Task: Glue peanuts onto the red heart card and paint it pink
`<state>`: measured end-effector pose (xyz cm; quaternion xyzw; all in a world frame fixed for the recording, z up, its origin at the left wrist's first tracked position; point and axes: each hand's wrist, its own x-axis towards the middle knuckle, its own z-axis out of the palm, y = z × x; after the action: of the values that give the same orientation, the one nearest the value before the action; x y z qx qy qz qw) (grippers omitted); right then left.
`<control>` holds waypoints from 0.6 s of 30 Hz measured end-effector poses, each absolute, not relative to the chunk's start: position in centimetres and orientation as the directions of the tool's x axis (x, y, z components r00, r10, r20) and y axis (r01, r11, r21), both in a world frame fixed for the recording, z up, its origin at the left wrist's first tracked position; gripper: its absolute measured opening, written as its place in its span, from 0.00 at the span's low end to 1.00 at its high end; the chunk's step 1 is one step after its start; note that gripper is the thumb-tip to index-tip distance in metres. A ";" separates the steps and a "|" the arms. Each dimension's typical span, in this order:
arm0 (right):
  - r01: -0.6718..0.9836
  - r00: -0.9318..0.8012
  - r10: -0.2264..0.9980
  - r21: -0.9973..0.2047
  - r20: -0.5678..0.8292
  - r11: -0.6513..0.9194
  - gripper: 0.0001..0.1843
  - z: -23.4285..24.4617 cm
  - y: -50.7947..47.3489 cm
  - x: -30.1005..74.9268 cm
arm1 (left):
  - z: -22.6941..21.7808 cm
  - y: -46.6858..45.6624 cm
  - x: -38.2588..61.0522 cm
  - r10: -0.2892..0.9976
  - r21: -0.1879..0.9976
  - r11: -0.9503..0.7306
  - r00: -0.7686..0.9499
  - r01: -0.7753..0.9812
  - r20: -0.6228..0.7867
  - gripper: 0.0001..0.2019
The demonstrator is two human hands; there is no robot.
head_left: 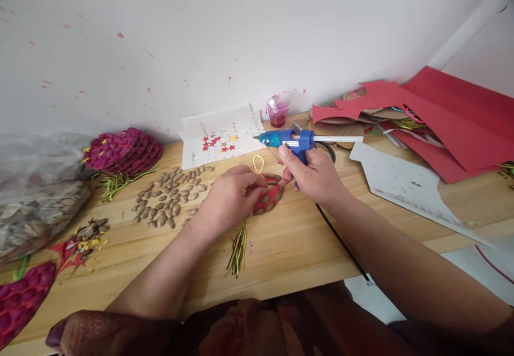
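Note:
My right hand [317,176] is closed round a blue hot glue gun [287,139], its nozzle pointing left and a white glue stick [341,139] sticking out of its back. Below the gun a red disc [273,189] lies on the table, dotted with brown seeds, with a yellow cord loop [258,164] at its top and a green and yellow tassel [238,251] at its bottom. My left hand [231,195] rests over the disc's left side, fingers pinched together at its surface. Whatever they hold is hidden. Loose speckled seeds [171,198] are spread left of that hand.
Against the wall stand a stack of magenta discs [122,150], a white paper [220,136] with stars, and a cup of pink liquid [278,112]. A seed bag [36,206] sits left. Red card [453,126] and a white card offcut [401,187] lie right; the gun's black cord [341,241] hangs off the front.

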<state>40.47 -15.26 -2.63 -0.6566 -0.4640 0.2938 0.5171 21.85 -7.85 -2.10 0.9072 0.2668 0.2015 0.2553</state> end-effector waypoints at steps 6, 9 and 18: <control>0.441 0.411 0.900 -0.896 0.146 -0.056 0.26 -3.0 -15.2 40.5 | -2.7 -8.1 22.2 0.491 0.349 -0.851 0.831 0.393 0.261 0.07; 0.470 0.413 0.898 -0.880 0.151 -0.067 0.25 -2.9 -15.1 40.5 | -3.0 -8.2 22.3 0.459 0.278 -0.879 0.845 0.387 0.273 0.07; 0.486 0.415 0.894 -0.872 0.170 -0.060 0.23 -3.1 -15.0 40.5 | -3.3 -8.4 22.6 0.446 0.157 -0.895 0.858 0.418 0.254 0.08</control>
<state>40.50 -14.97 -3.09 -0.6953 -0.4961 0.2157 0.4732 22.62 -8.40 -3.26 0.9627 0.2244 0.1430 0.0481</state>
